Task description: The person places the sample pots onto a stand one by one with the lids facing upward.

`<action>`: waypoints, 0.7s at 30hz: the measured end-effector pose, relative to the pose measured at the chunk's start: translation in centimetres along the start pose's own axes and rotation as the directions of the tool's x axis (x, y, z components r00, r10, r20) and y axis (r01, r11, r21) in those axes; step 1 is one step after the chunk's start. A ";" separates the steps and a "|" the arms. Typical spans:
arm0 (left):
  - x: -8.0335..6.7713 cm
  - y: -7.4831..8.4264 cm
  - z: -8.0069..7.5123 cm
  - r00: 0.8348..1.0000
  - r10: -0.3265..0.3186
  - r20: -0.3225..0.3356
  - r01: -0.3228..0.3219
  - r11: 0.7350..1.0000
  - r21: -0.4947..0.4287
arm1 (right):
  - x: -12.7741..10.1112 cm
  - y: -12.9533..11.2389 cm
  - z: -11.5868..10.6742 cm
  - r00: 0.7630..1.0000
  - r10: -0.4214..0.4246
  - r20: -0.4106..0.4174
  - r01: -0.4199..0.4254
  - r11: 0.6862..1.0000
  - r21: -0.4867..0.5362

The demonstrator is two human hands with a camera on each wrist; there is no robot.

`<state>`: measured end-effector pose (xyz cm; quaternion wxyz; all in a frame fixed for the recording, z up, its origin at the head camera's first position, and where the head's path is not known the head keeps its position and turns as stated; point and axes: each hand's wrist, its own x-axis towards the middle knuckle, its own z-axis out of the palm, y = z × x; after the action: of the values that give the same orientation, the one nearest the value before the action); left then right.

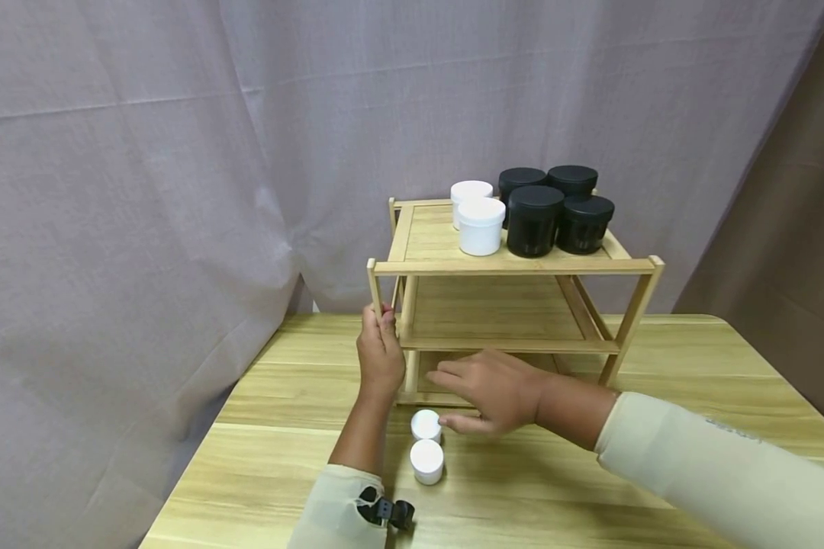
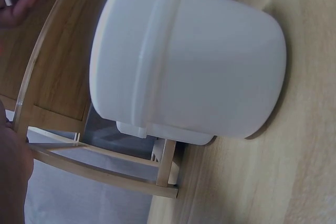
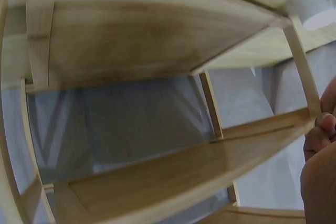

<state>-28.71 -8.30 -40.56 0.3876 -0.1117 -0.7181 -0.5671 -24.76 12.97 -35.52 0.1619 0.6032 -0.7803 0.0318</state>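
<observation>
My left hand (image 1: 382,351) grips the front left post of a three-tier wooden shelf rack (image 1: 515,267), just below the top tier. In front of the lowest tier, my right hand (image 1: 497,393) is held out over the table with its fingers fairly straight and nothing in its grasp. Its thumb is close beside two small white lidded jars. The rear jar (image 1: 426,424) and the front jar (image 1: 427,461) stand upright, one behind the other. In the left wrist view the nearer white jar (image 2: 210,61) looms large and partly covers the other.
On the top tier, two larger white jars (image 1: 481,229) stand left of several black lidded jars (image 1: 535,221). The middle tier (image 1: 501,305) is bare where seen. Everything rests on a wood-grain table (image 1: 556,496), with a grey curtain (image 1: 178,191) behind and a brown one at right.
</observation>
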 end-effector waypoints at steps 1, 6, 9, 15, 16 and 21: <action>0.0 0.0 0.0 1.000 -0.003 0.002 0.003 1.000 0.001 | -0.1 -0.1 0.3 1.000 0.008 0.006 -0.008 1.000 0.014; 0.0 0.1 0.0 1.000 -0.009 0.003 0.009 1.000 -0.001 | -0.5 -0.4 1.7 0.998 0.060 0.033 -0.062 0.997 0.050; -0.1 0.1 0.0 1.000 -0.007 0.005 0.007 1.000 -0.009 | -0.8 -0.4 2.5 0.994 0.100 0.047 -0.103 0.992 0.073; -0.3 0.0 0.1 1.000 0.013 0.003 -0.013 1.000 -0.004 | -1.3 -0.6 3.5 0.972 0.223 0.081 -0.233 0.960 0.156; -0.3 -0.1 0.1 1.000 0.018 0.003 -0.018 1.000 -0.001 | -1.3 -0.6 3.6 0.966 0.245 0.086 -0.257 0.952 0.167; -0.1 0.0 0.0 1.000 0.011 0.007 -0.011 1.000 -0.005 | -1.2 -0.8 4.1 0.944 0.316 0.100 -0.330 0.924 0.196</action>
<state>-28.64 -8.24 -40.59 0.3880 -0.1185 -0.7172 -0.5666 -24.63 12.90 -39.82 0.0638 0.4810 -0.8661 0.1203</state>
